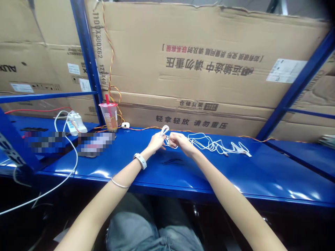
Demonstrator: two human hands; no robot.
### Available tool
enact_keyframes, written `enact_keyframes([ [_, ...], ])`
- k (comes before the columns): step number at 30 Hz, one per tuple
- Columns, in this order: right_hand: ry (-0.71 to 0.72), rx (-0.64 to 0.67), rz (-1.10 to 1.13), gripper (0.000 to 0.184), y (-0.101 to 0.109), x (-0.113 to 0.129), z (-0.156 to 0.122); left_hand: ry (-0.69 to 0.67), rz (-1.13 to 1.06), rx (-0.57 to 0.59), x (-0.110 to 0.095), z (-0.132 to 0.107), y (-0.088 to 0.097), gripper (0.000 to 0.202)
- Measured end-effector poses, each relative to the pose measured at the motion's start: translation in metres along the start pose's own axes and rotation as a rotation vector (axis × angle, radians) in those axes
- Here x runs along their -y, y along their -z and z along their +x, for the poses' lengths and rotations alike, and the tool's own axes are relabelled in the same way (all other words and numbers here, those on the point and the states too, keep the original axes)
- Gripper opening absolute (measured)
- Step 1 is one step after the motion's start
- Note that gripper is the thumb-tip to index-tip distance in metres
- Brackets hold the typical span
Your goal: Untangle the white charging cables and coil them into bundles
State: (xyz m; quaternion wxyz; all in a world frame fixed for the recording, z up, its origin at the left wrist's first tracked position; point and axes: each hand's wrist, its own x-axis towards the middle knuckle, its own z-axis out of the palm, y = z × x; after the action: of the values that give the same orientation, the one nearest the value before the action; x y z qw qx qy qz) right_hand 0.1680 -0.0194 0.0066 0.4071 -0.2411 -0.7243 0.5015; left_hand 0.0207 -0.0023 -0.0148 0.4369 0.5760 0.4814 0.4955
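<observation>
My left hand (157, 142) is closed around a looped bundle of white cable (164, 130), whose loop sticks up above the fingers. Close beside it, my right hand (180, 142) has its fingers curled in against the same cable; what exactly lies inside them is partly hidden. More loose white cables (209, 143) lie in a tangle on the blue shelf to the right of my right hand, their plug ends at the far right. A few thin black strips (172, 161) lie on the shelf just below my hands.
A drink cup (109, 116) with a red straw stands at the back left, near a blurred flat item (96, 143). Farther left is a white power strip (75, 123) with its cord hanging over the front edge. Cardboard (209, 35) and blue posts (300, 80) close off the back.
</observation>
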Motion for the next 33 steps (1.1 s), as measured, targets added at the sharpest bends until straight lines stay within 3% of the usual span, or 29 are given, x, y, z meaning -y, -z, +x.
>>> enact_keyframes([
  [6,0.054,-0.042,0.175,0.027,0.007,0.01,0.0,0.062,-0.249,-0.011,-0.001,0.009,0.013,0.017],
  [10,0.039,-0.04,0.242,0.027,0.014,0.014,-0.002,-0.019,-0.5,0.189,-0.009,0.004,0.018,0.024],
  [13,0.013,0.005,0.306,0.028,0.016,0.016,-0.004,-0.067,-0.515,0.345,-0.015,-0.004,0.016,0.031],
  [16,-0.022,0.037,0.299,0.028,0.019,0.017,-0.006,-0.063,-0.468,0.394,-0.018,-0.009,0.014,0.031],
  [21,-0.064,-0.008,0.208,0.03,0.031,0.017,-0.007,-0.091,-0.323,0.332,-0.019,-0.009,0.015,0.027],
  [26,-0.083,-0.006,0.062,0.029,0.05,0.018,-0.011,-0.173,-0.27,0.443,-0.019,-0.01,0.017,0.032],
  [30,-0.066,0.12,-0.183,0.026,0.065,0.023,-0.019,-0.222,0.032,0.424,-0.025,-0.012,0.024,0.033],
  [33,-0.187,0.358,-0.414,0.025,0.07,0.021,-0.024,-0.276,0.329,0.473,-0.028,-0.014,0.029,0.025],
])
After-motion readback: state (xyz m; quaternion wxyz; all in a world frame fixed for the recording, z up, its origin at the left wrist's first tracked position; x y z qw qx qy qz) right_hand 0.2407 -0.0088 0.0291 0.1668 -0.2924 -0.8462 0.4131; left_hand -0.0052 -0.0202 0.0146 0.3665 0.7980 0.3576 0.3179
